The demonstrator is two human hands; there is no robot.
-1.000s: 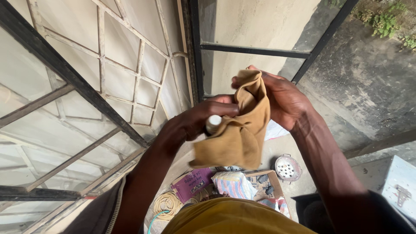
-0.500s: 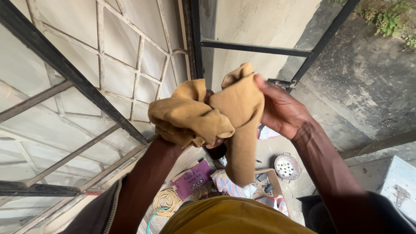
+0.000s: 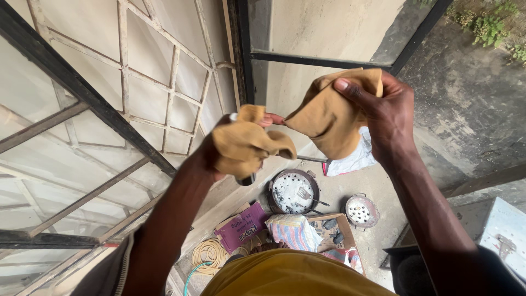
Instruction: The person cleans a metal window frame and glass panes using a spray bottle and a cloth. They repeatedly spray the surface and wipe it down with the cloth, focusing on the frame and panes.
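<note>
A mustard-tan cloth (image 3: 329,118), soft and heavily creased, stretches between both raised hands in front of a dark-framed window (image 3: 246,55), one bunched end draped over the left hand (image 3: 219,156) and the other wrapped around the right hand (image 3: 386,118). Right hand is clenched on its wad of cloth, thumb pressed flat across the top fold; left hand is closed under its bunch, also gripping a small dark cylindrical object (image 3: 246,178) that pokes out below, its kind unclear. Far below lie a round perforated pan (image 3: 293,189), a purple box (image 3: 241,227) and a coiled hose (image 3: 208,253).
</note>
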